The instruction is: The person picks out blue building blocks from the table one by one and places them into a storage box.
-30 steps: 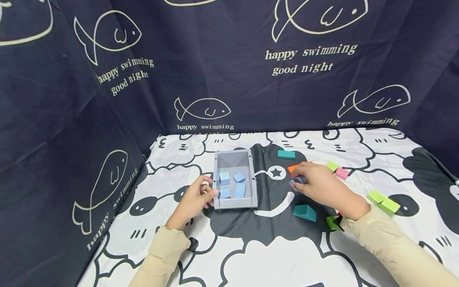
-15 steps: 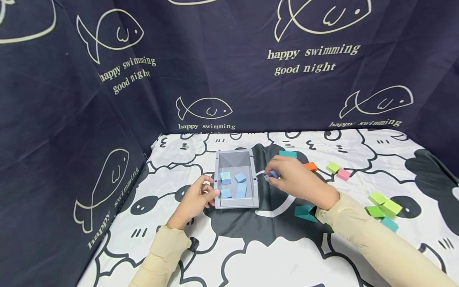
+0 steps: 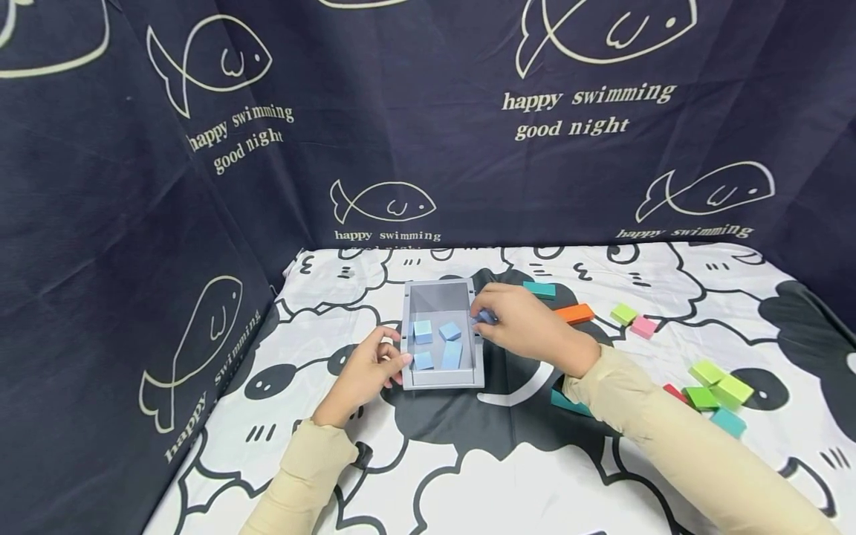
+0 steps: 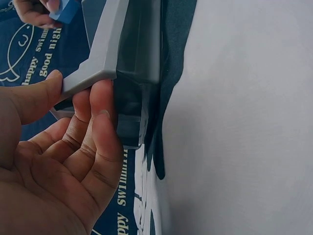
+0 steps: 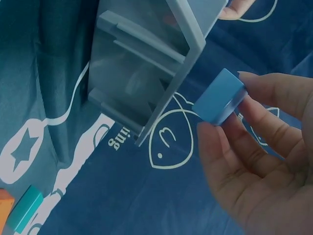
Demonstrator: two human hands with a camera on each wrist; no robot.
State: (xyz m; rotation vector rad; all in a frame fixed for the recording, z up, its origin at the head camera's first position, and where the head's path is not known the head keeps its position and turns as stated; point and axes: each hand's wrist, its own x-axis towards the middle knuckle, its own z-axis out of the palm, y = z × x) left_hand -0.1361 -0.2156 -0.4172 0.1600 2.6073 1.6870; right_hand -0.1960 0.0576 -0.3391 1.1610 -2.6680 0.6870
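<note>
A grey open-topped box (image 3: 444,377) stands on the cloth, with several light blue blocks (image 3: 451,354) lying inside. My left hand (image 3: 364,371) grips the box's left rim near its front corner; the left wrist view shows the thumb on top of the rim (image 4: 93,71) and fingers beneath. At the box's right wall, my right hand (image 3: 528,319) pinches a blue block (image 5: 220,97) between thumb and fingertips. That block is held up off the cloth beside the box's rim, as the right wrist view shows.
Right of the box lie a teal block (image 3: 539,290), an orange block (image 3: 575,313), a lime block (image 3: 623,313) and a pink block (image 3: 643,327). Farther right is a cluster with lime (image 3: 732,391), green (image 3: 701,399), red and teal blocks. My right sleeve partly covers another teal block (image 3: 568,401).
My right hand has carried the blue block leftward from near the orange block to the box's right wall. My left hand stays on the box rim, and the blocks inside lie unchanged.
</note>
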